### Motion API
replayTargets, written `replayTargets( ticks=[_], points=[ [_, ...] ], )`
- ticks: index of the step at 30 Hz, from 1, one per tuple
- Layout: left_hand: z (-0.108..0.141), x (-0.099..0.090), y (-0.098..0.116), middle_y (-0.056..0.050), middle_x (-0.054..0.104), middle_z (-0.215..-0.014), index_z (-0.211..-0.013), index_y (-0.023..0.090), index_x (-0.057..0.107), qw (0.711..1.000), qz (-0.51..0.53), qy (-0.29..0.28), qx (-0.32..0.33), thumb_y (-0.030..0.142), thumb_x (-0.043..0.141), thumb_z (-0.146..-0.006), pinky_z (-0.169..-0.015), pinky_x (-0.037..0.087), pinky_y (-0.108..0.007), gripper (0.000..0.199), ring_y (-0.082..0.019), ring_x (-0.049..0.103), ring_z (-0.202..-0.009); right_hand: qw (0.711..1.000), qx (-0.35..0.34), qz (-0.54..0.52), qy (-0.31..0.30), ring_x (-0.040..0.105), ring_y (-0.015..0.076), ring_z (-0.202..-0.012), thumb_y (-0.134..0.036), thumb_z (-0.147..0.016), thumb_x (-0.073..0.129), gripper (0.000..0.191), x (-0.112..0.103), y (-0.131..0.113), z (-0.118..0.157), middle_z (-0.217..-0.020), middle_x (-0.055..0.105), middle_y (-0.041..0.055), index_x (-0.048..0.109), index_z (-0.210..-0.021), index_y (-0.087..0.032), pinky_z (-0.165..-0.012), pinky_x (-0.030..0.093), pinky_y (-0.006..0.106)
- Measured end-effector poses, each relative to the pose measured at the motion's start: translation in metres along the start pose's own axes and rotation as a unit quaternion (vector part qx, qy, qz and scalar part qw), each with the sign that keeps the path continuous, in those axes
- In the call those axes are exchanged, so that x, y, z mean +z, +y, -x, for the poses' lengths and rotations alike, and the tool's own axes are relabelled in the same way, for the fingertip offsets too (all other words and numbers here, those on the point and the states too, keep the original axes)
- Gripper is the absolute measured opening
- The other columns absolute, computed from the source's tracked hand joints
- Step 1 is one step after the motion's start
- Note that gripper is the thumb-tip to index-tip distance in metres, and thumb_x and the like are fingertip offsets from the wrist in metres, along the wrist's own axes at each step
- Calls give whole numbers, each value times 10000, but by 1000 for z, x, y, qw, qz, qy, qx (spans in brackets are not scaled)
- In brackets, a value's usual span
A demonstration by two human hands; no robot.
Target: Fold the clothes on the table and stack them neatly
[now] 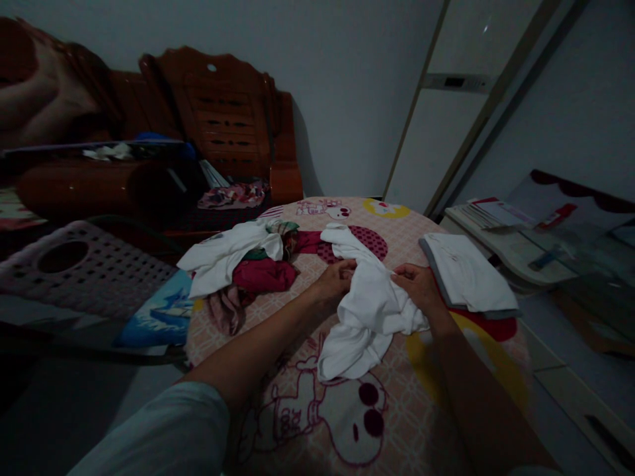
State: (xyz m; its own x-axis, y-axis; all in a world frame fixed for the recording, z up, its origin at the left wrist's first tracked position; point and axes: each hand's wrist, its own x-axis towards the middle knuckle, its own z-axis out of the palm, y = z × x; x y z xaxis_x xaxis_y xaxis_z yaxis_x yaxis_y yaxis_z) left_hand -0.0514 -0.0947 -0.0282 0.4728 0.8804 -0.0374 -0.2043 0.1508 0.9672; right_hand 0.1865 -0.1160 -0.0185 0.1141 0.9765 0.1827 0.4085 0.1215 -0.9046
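Observation:
A crumpled white garment (370, 301) lies in the middle of the round table, which has a pink patterned cloth (278, 330). My left hand (337, 279) is at the garment's left edge, its fingers closed on the fabric. On the opposite edge, my right hand (415, 284) pinches the white cloth between thumb and fingers. A loose pile with a white garment (233, 254) and a dark red garment (262, 274) is on the table's left side. Folded white clothing (469, 271) is stacked on the right, over something grey.
A carved wooden bench (223, 112) stands behind on the left, with cloths on it. A woven chair (114, 271) is beside the table at left. Papers lie on a side table (501, 244) at right. A tall white cabinet-like unit (446, 125) stands at the back.

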Motion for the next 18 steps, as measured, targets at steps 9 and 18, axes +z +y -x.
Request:
replayTargets(
  ticks=[9,18],
  points=[
    [56,-92,91,-25,629,-657,-753,155,687,981,-178,1,80,250,697,-570,-514,410,-223,206,-129,552,-564,983,129,-90,91,434,111,-449,-277,-455,730,214,-99,11,14,-493,522,-43,621,-612,-180,-451,310,245],
    [40,-91,73,-32,624,-599,-803,150,691,966,-252,28,58,475,666,-734,-459,359,-210,333,-100,477,-453,987,152,13,-53,401,84,-378,-489,-665,733,343,-79,2,18,-436,522,-25,615,-585,-178,-390,269,220]
  ],
)
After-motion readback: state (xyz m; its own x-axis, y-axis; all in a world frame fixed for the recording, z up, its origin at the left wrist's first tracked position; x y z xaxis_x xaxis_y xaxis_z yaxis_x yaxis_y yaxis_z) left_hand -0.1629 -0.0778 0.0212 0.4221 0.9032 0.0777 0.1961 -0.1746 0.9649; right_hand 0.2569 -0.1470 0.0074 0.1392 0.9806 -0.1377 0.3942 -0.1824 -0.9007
